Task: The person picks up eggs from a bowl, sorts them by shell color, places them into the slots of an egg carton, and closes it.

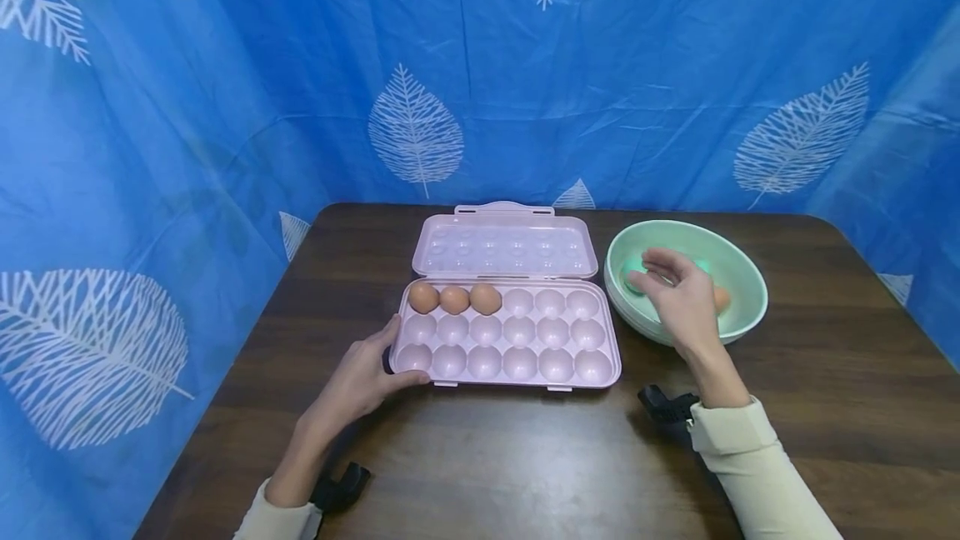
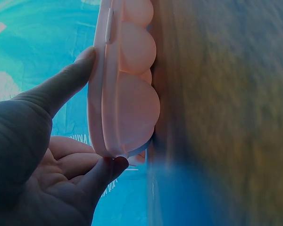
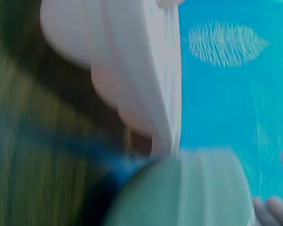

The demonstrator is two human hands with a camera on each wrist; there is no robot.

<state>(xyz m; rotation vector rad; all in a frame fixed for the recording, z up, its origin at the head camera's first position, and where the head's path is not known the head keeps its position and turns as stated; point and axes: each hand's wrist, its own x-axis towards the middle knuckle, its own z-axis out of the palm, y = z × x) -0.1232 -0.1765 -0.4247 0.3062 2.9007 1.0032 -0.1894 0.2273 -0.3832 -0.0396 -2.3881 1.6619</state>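
Note:
A pink plastic egg carton (image 1: 486, 346) lies with its clear-windowed lid (image 1: 504, 247) folded back. Three brown eggs (image 1: 454, 300) fill the left half of its back row; the other cups hold nothing. My left hand (image 1: 367, 369) grips the carton's front left corner, thumb along the front and fingers at the side. In the left wrist view, that hand (image 2: 61, 155) holds the carton's rim. Over the pale green bowl (image 1: 742, 257), my right hand (image 1: 678, 298) hovers with fingers loosely bent, thumb apart and nothing visible between them. An egg (image 1: 722, 299) shows beside it inside the bowl.
Bright green items (image 1: 633, 273) lie in the bowl, partly hidden by the right hand. The bowl stands close to the carton's right side on a dark wooden table (image 1: 495, 457). A blue leaf-patterned curtain (image 1: 525, 107) hangs behind. Black straps (image 1: 663, 404) sit at both wrists.

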